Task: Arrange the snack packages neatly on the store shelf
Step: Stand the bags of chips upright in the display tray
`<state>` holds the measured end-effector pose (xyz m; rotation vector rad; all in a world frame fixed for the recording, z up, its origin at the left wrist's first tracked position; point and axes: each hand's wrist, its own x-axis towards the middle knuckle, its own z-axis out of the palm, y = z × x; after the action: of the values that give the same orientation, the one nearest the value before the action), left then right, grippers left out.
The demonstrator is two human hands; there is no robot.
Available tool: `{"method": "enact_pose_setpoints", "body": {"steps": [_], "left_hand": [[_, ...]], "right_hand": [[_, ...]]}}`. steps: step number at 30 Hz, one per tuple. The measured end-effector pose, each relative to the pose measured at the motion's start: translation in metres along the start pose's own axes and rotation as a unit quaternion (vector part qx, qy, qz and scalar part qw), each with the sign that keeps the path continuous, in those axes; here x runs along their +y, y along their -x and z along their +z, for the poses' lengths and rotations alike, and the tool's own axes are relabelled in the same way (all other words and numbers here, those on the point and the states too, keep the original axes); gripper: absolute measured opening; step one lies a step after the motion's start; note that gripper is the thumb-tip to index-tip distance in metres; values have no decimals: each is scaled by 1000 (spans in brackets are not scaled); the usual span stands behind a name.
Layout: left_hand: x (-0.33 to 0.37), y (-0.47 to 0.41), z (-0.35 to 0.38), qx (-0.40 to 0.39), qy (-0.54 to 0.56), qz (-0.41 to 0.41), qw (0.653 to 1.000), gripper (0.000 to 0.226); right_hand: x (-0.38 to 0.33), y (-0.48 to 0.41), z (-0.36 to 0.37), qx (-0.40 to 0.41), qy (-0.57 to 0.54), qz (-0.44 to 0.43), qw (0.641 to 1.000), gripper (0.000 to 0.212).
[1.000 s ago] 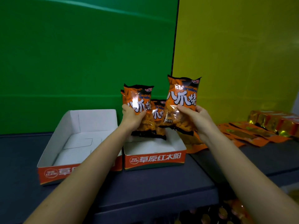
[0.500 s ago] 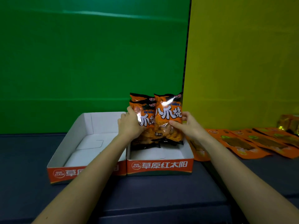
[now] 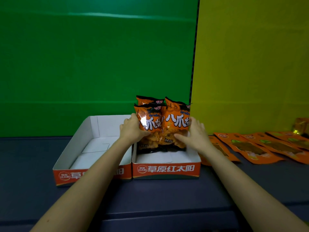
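Three orange snack bags stand upright at the 12 o'clock end of the right display tray [image 3: 167, 169]. The left snack bag [image 3: 150, 124] and right snack bag [image 3: 177, 123] are side by side and touching, with the rear snack bag [image 3: 147, 99] tucked behind the left one, only its top showing. The left hand [image 3: 132, 129] grips the left snack bag by its 9 o'clock edge. The right hand [image 3: 195, 134] grips the right snack bag from 3 o'clock, thumb across the lower front. Likely reason: squeezing the pair from both sides holds the puffy bags vertical, labels forward, squared to the back wall. Bottoms look seated on the tray floor, can't confirm. The left display tray [image 3: 93, 124] touches at 9 o'clock, white floor showing. Flat orange pouches [image 3: 250, 148] lie overlapped on the dark shelf [image 3: 167, 198] at 3 o'clock, probably next stock. Judgement: early in the fill, tray front not yet stocked.
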<state>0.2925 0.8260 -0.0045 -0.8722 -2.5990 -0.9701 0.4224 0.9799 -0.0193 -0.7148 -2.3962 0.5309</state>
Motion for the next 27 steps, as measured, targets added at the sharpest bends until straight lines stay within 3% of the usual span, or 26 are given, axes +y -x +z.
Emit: {"method": "enact_pose_setpoints", "body": {"steps": [3, 6, 12, 19, 23, 27], "left_hand": [[1, 1, 0, 1, 4, 4, 1000, 64], [1, 2, 1, 1, -2, 6, 1000, 64], [-1, 6, 0, 9, 7, 19, 1000, 65], [-4, 9, -5, 6, -9, 21, 1000, 57], [-8, 10, -11, 3, 16, 29, 999, 51], [-16, 16, -28, 20, -22, 58, 998, 47]], "right_hand": [[-5, -2, 1, 14, -58, 20, 998, 108], [-10, -5, 1, 13, -21, 20, 1000, 112], [-18, -6, 4, 30, 57, 27, 998, 89], [-25, -5, 11, 65, 102, 44, 992, 79], [-27, 1, 12, 104, 98, -13, 990, 81], [-40, 8, 9, 117, 95, -80, 985, 69]]}}
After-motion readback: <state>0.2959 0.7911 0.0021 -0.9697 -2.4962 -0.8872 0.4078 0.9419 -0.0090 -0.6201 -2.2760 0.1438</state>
